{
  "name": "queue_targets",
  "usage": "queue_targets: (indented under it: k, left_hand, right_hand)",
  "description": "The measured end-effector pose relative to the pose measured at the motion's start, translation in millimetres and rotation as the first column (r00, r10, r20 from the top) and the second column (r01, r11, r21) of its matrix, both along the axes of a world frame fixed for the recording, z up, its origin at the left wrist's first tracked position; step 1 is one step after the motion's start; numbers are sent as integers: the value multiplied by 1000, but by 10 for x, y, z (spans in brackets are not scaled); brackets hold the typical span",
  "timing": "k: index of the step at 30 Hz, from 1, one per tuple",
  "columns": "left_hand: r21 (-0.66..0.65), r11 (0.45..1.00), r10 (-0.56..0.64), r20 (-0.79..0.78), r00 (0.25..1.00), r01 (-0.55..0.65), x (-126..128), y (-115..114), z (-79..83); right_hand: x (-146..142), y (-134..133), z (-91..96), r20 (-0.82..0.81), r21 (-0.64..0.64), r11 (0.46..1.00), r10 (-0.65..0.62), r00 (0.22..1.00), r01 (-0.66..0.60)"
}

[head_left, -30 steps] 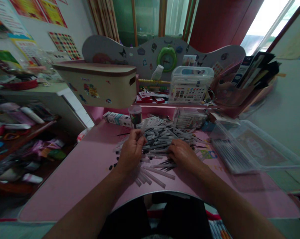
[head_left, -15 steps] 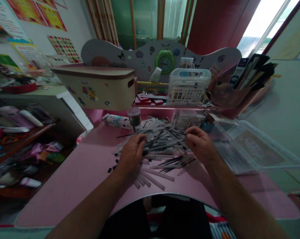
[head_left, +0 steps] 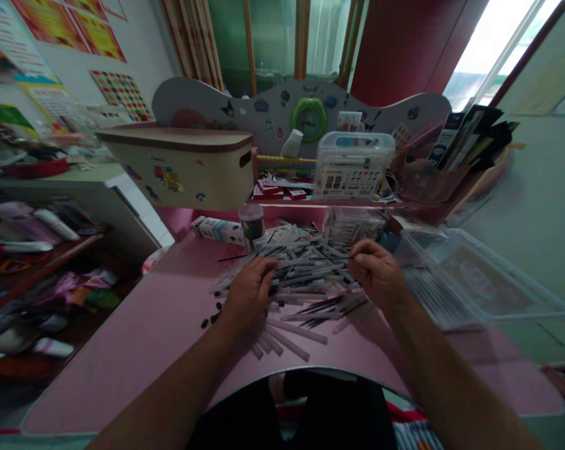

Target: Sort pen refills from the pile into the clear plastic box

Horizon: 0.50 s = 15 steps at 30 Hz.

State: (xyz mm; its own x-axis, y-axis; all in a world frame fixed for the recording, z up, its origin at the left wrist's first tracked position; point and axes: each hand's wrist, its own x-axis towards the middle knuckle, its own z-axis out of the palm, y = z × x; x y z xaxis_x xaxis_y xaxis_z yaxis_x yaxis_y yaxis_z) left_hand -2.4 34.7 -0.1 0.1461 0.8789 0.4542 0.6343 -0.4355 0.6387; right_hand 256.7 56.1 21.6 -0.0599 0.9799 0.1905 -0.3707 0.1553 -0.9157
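My right hand (head_left: 380,270) pinches the end of a thin dark pen refill (head_left: 327,258), which stretches leftward over the heap of pen parts (head_left: 305,275). At the left side of that heap, my left hand (head_left: 249,289) has its thumb and fingers closed near the refill's other end; what they hold is hidden. Several clear pen tubes (head_left: 292,347) fan out on the pink desk (head_left: 137,331) below my left hand. Small black caps (head_left: 212,317) lie left of it. More dark refills (head_left: 322,305) rest between my hands.
An open clear plastic box (head_left: 439,300) with thin rods inside stands at the right. Behind the heap are a clear cup (head_left: 251,220), a small carton (head_left: 218,230) and a clear case (head_left: 355,224). A lidded cream bin (head_left: 179,172) sits on the raised shelf.
The dark refill at my right fingertips now lies level, stretching toward my left hand. My left fingers have shifted slightly; both hands stay in nearly the same places.
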Motion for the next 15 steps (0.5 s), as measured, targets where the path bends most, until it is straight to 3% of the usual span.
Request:
queue_targets:
  k: [9,12,15]
  left_hand:
    - [78,991,-99,-104,990,107,-10,21,-92]
    - [87,989,-110,-127,986,122,6,11,-92]
    - [105,984,-127,-141,982,142,21,-8,-57]
  right_hand:
    - [-62,-45,-66,107,-30,999,18,994,-15]
    - [-102,-95,-52,101,-45,987,159,982,-155]
    - [-149,-142,-21,6,-81,922,381,925,-379]
